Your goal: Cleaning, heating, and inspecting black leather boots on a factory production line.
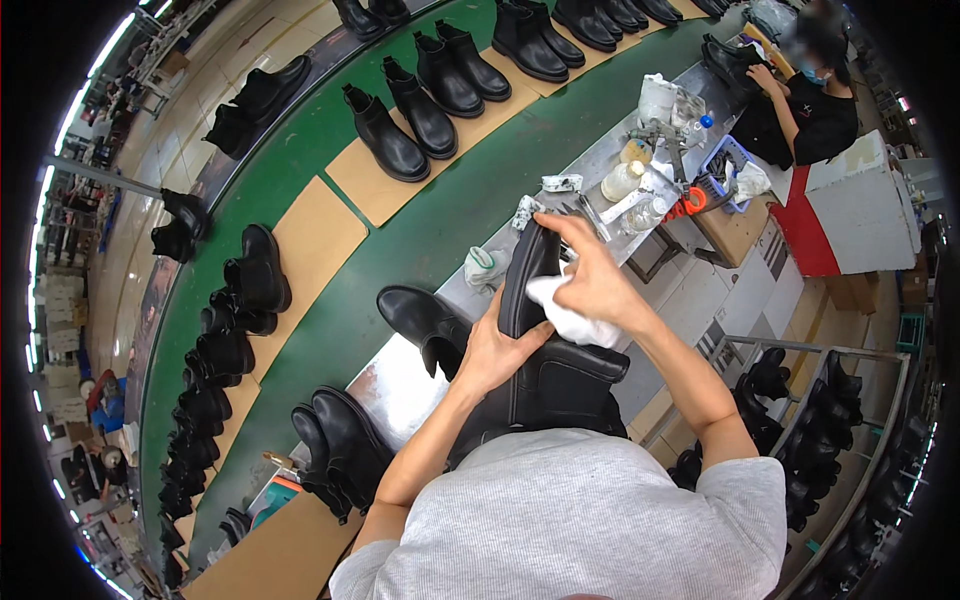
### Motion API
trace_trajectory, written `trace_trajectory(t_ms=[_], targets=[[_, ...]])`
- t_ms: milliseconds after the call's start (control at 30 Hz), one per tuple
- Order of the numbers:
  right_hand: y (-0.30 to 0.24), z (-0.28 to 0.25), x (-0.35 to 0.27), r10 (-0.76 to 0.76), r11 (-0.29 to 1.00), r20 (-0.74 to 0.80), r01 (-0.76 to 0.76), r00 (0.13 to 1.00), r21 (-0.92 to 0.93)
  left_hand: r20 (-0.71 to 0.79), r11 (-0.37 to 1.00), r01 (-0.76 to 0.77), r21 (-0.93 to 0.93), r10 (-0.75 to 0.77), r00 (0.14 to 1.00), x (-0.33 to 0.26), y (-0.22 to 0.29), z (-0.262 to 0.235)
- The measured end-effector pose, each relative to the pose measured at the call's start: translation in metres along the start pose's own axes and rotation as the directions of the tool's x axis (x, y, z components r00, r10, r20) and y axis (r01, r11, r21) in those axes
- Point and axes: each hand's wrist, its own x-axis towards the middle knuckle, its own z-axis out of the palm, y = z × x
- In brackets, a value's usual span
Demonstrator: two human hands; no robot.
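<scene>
Left of your grip, boots [255, 275] line the green belt [330, 330], and one black boot [420, 318] lies on the metal bench [400, 390] just beside your left hand [497, 350]. That hand is clamped on the side of the boot you hold [545, 375], sole turned up between both hands. Your right hand [592, 275] grips a white cloth [572, 318], pressed against the sole. Beyond your right hand, bottles [625, 180] stand on the bench, and a second person [815, 100] works further right.
</scene>
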Motion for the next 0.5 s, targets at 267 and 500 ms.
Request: trace_trajectory(t_ms=[267, 500], targets=[[0.004, 0.003, -0.001, -0.042, 0.999, -0.011, 0.042, 0.999, -0.014, 0.005, 1.0, 0.011, -0.014, -0.011, 1.0, 0.0, -0.002, 0.001], [0.006, -0.002, 0.002, -0.068, 0.997, -0.052, 0.067, 0.996, -0.022, 0.029, 0.998, 0.023, -0.061, -0.021, 0.999, 0.001, 0.009, 0.002]])
